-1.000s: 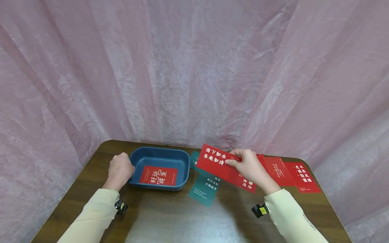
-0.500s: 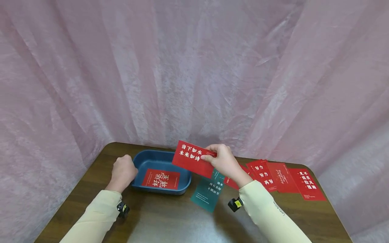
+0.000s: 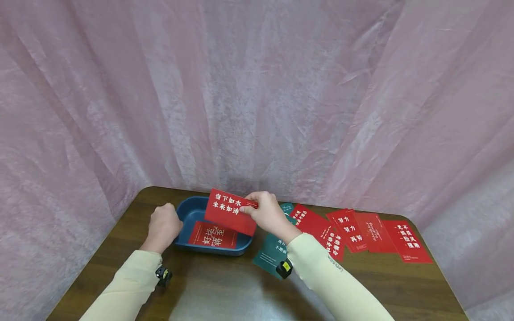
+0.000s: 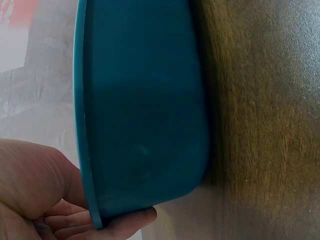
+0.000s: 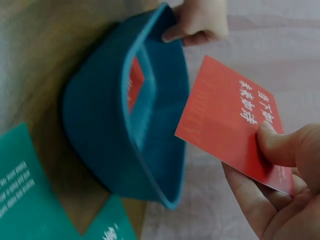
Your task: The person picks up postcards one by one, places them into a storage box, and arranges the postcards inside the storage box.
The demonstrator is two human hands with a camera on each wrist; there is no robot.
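My left hand (image 3: 163, 226) grips the left end of a blue plastic basin (image 3: 188, 204), its thumb over the rim inside and fingers under the outside, as both wrist views show. Between right thumb and fingers my right hand (image 3: 267, 214) pinches a red card (image 3: 222, 218) with white Chinese characters. That card is tilted and overlaps the basin's right part in the head view; the right wrist view shows it raised beside the rim. A second red card (image 3: 199, 235) with white lettering lies flat on the basin's floor, partly covered by the held one.
Right of the basin, a teal card (image 3: 267, 258) lies partly under my right forearm, another teal card (image 3: 287, 207) behind it. Several red cards (image 3: 371, 232) spread across the right side of the wooden table (image 3: 225, 290). A pink curtain (image 3: 257, 111) hangs behind the table's back edge.
My right hand has carried the red card leftward, from above the cards on the table to over the basin. My left hand keeps its grip on the basin.
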